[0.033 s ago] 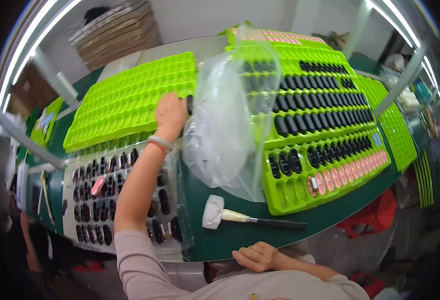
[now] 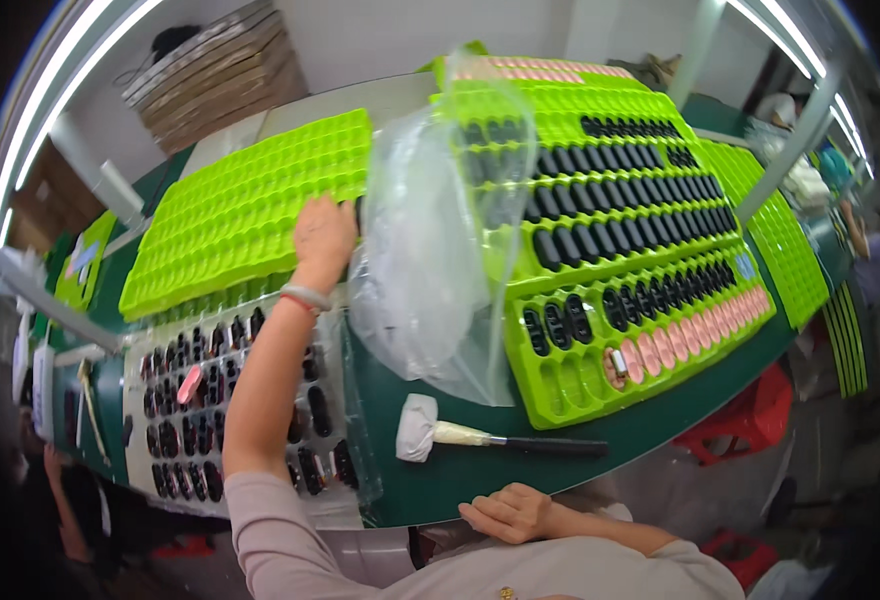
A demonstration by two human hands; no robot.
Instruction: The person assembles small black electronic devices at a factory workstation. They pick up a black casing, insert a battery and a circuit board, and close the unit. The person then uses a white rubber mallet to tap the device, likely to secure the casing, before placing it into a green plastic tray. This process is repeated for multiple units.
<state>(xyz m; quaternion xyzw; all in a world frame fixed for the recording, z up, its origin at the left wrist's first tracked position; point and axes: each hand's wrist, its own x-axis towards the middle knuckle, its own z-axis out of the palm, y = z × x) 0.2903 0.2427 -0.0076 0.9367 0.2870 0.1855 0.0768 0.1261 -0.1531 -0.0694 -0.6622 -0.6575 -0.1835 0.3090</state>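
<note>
- While the left hand (image 2: 323,235) reaches forward, its fingers (image 2: 332,207) lie together, flat on the right end of the empty lime-green tray (image 2: 240,215).
- A clear plastic bag (image 2: 430,250) stands just right of it.
- The right hand (image 2: 508,513) rests loosely curled, holding nothing, at the green table (image 2: 460,470) edge near the brush (image 2: 490,437).

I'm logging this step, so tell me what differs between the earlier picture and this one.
Nothing visibly changed. The left hand still rests on the edge of the green tray beside the clear plastic bag, the right hand stays at the table edge, and the brush lies where it was.
</note>
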